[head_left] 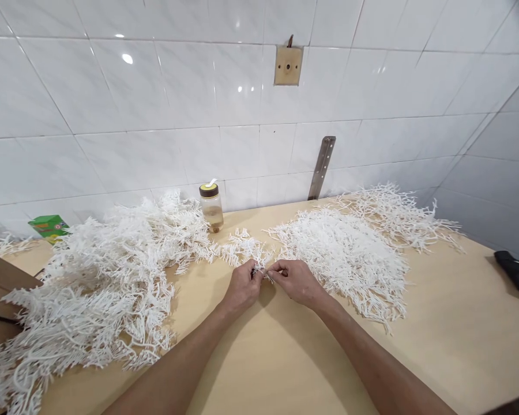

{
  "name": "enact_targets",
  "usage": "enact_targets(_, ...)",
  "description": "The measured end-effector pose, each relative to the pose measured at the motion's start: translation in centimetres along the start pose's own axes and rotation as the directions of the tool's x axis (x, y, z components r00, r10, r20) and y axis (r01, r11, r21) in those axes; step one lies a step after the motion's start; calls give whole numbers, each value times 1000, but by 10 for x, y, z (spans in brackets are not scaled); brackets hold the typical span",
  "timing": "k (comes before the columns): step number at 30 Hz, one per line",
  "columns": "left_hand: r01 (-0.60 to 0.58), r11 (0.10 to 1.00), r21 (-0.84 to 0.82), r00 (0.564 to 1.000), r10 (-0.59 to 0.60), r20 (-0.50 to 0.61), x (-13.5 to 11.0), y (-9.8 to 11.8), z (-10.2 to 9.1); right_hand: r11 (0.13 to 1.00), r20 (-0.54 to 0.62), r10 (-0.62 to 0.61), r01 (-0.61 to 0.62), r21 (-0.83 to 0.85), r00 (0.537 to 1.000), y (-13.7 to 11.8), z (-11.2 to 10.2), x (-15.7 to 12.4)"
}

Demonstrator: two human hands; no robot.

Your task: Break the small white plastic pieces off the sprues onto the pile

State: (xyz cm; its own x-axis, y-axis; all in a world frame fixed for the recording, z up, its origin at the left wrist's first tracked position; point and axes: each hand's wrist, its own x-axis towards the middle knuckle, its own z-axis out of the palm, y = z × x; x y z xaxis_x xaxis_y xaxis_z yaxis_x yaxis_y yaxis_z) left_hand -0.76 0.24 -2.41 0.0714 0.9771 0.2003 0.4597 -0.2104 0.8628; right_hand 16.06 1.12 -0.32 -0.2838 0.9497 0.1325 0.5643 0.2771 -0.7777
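Note:
My left hand (244, 283) and my right hand (297, 279) meet above the middle of the table, fingertips almost touching. Both are closed in a pinch on a small white branched plastic piece (268, 276), mostly hidden by the fingers. Just beyond them lies a small cluster of short white branched pieces (244, 248). To the left spreads a large tangled heap of white branched plastic strands (125, 276). Right of my right hand is a flatter pile of similar white pieces (350, 256), with thinner, barer white branches (398, 213) behind it.
A clear jar (212, 210) with a dark and yellow lid stands near the tiled wall. A metal strip with holes (322, 167) leans there. A green box (49, 226) is at far left, beside a brown panel (2, 288). A black object (516, 274) lies at the right edge.

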Motion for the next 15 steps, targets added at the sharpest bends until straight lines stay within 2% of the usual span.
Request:
enact_targets(2, 6, 1000, 0, 1000, -6, -4, 0, 2, 0, 1000, 17, 8, -8, -8, 1000, -1, -1, -1)
enact_targets(7, -12, 999, 40, 1000, 12, -3, -1, 2, 0, 988, 117, 91, -104, 117, 989, -1, -1, -2)
enact_targets(11, -32, 997, 77, 999, 31, 8, -1, -2, 1, 989, 95, 95, -104, 104, 991, 3, 0, -2)
enact_targets(15, -23, 996, 85, 1000, 22, 23, -1, -1, 1, 999, 47, 52, -52, -7, 998, 3, 2, -2)
